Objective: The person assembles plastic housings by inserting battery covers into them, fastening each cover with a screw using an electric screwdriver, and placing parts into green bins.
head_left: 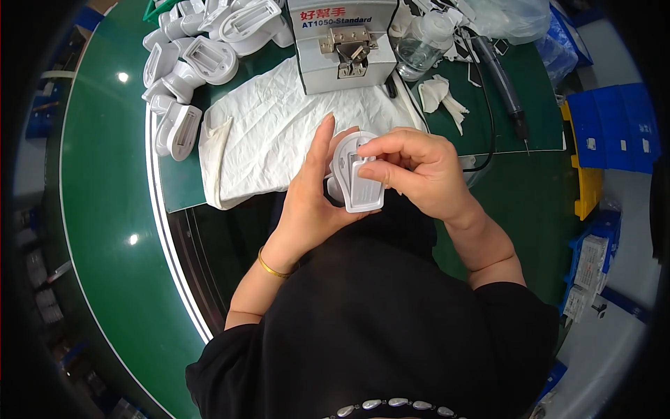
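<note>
A white plastic housing, rounded at its far end and squared at the near one, is held up in front of my body. My left hand wraps its left side and underside, the thumb standing up beside it. Over the housing's face, my right hand is closed in a pinch, with thumb and index fingertips at the slot in its upper part. Anything between those fingertips is too small or too covered to make out. Beyond both hands lies a crumpled white cloth.
Similar white housings are heaped at the back left. A boxy screw feeder stands behind the cloth. To its right are a clear bottle, scraps and a corded electric screwdriver. Blue bins stand far right.
</note>
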The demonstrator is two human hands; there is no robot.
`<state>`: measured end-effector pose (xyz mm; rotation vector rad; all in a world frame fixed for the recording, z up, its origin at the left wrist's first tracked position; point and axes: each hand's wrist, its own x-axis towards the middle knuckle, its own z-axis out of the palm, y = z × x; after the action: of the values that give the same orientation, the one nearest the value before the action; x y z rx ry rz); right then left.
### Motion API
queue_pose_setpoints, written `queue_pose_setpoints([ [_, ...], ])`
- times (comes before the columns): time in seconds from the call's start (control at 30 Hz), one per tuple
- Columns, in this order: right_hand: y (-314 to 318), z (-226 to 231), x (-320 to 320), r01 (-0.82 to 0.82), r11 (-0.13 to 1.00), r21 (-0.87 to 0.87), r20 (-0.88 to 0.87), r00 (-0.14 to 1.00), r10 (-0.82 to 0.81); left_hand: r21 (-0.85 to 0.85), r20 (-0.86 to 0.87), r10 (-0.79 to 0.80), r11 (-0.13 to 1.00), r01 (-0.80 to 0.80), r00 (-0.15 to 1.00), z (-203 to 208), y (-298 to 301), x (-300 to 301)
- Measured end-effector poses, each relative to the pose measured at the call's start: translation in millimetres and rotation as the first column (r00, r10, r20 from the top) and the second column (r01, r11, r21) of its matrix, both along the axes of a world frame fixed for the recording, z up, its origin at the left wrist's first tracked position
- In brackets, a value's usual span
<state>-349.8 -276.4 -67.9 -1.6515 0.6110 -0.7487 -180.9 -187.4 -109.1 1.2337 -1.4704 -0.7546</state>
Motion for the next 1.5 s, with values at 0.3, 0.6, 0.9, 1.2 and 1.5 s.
queue_pose_setpoints([
  [0.3, 2, -4, -1, 0.016, 0.974, 0.226, -0.059, 0.998, -0.003, -0.083, -0.126, -0.005, 0.997, -0.006, 0.992, -3, 1, -1],
  [0.6, 10, -14, -4, -0.047, 0.989, 0.142, 0.137, 0.99, 0.027, 0.102, -0.455, -0.063, 0.987, 0.122, 0.888, 26, 5, 7],
  [0.9, 1, -10, -6, -0.001, 0.982, 0.189, 0.09, 0.996, -0.016, 0.124, -0.433, -0.059, 0.984, 0.124, 0.899, 30, 0, 3],
  [1.2, -118, -11, -60, 0.644, 0.734, -0.216, -0.035, 0.746, -0.665, 0.042, 0.013, 0.005, 0.999, -0.006, 1.0, 17, -1, 10],
  [1.5, -204, -38, -143, 0.476, 0.608, -0.636, -0.668, 0.055, -0.742, -0.064, 0.229, 0.074, 0.996, -0.061, 0.971, -13, -10, 9],
])
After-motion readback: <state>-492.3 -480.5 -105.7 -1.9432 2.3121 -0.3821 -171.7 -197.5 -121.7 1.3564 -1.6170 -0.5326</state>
